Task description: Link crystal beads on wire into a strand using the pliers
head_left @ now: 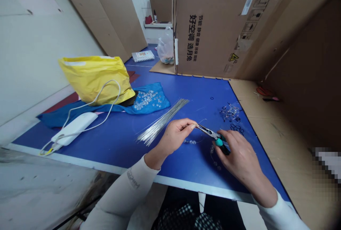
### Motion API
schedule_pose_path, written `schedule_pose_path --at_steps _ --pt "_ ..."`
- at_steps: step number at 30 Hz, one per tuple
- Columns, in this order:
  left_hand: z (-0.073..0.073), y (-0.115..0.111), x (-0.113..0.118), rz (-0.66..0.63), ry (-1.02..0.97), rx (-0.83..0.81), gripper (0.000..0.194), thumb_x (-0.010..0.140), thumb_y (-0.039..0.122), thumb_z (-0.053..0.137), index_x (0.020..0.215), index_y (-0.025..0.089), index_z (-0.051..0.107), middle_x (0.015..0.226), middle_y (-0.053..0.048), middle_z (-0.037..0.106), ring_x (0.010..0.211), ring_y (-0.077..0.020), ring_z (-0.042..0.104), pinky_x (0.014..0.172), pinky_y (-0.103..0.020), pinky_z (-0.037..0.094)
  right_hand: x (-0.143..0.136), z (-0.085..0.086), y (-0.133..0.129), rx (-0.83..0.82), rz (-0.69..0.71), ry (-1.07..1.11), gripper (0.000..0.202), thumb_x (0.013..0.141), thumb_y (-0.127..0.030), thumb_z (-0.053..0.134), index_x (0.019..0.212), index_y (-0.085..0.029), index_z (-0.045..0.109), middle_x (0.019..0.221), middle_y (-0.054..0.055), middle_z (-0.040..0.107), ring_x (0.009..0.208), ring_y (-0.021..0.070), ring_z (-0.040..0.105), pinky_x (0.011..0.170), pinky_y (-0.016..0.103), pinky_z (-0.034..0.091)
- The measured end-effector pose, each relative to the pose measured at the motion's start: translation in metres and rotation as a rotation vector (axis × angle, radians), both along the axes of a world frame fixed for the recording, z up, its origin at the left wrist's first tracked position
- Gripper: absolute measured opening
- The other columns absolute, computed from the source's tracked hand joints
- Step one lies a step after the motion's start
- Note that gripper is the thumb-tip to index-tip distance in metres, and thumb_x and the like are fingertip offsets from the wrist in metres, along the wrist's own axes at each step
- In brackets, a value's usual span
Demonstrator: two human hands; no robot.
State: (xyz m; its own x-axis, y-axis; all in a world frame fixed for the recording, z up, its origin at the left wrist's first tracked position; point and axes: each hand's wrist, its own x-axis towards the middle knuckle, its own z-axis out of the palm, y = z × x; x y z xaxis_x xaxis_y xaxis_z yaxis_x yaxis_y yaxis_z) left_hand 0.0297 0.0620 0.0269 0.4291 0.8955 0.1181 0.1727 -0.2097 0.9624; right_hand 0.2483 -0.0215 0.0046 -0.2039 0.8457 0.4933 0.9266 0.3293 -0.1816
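Observation:
My right hand (pixel 239 155) grips long-nose pliers (pixel 211 132) with a teal and black handle. Their jaws point left and reach the fingertips of my left hand (pixel 177 134). The thumb and fingers of that hand are pinched on a thin wire (pixel 203 120), which curls up above the plier jaws. Just below the left hand, clear beads (pixel 191 142) hang or lie along a wire. Under the right hand is another curved strand with clear beads (pixel 217 166). Left of my hands lies a bundle of straight silvery wires (pixel 163 121).
Loose clear beads (pixel 147 99) lie on a blue cloth (pixel 162 107) beside a yellow bag (pixel 98 77). A white power strip (pixel 77 127) with its cable is at the left. Beaded wire pieces (pixel 229 112) and dark rings (pixel 236 128) sit at right. Cardboard (pixel 213 45) stands behind.

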Motion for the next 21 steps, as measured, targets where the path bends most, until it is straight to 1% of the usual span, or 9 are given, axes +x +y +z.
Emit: schedule_pose_path --at_steps 4,9,12,16,21 --pt "0.0007 -0.0002 0.0003 -0.009 -0.012 -0.028 0.026 0.090 0.038 0.056 0.095 0.017 0.071 0.061 0.003 0.048 0.055 -0.0095 0.036 0.051 -0.023 0.028 0.0005 0.0013 -0.0010 -0.009 0.008 -0.007 0.028 0.088 -0.026 0.056 0.114 -0.015 0.055 0.098 0.013 0.064 0.090 0.0278 0.059 0.078 0.041 0.049" --pt "-0.0025 0.0008 0.0002 -0.042 -0.080 -0.132 0.027 0.088 0.039 0.058 0.094 0.016 0.069 0.058 0.006 0.038 0.054 -0.0091 0.033 0.050 -0.023 0.025 0.0005 0.0023 -0.0018 -0.020 0.008 -0.007 0.028 0.088 -0.028 0.056 0.113 -0.015 0.055 0.097 0.012 0.065 0.089 0.0272 0.059 0.078 0.041 0.049" --pt "-0.0029 0.0009 0.0003 -0.047 -0.088 -0.131 0.026 0.087 0.039 0.058 0.092 0.016 0.068 0.058 0.006 0.038 0.053 -0.0090 0.031 0.050 -0.023 0.024 0.0006 0.0020 -0.0019 -0.012 0.006 -0.003 0.028 0.088 -0.028 0.057 0.114 -0.016 0.055 0.098 0.012 0.065 0.089 0.0274 0.059 0.078 0.041 0.049" --pt "-0.0012 0.0004 0.0001 -0.033 -0.059 -0.056 0.025 0.088 0.038 0.057 0.088 0.016 0.067 0.059 0.005 0.041 0.055 -0.0094 0.032 0.051 -0.023 0.025 0.0006 0.0022 -0.0018 -0.010 0.001 -0.005 0.028 0.088 -0.029 0.056 0.113 -0.016 0.056 0.098 0.013 0.065 0.090 0.0278 0.059 0.078 0.041 0.049" --pt "-0.0007 0.0004 -0.0006 -0.031 -0.049 -0.023 0.025 0.089 0.038 0.056 0.091 0.016 0.069 0.061 0.004 0.045 0.056 -0.0097 0.033 0.052 -0.023 0.027 -0.0005 0.0042 -0.0021 -0.046 0.009 0.028 0.025 0.090 -0.030 0.055 0.111 -0.017 0.056 0.096 0.011 0.065 0.088 0.0261 0.060 0.077 0.040 0.049"
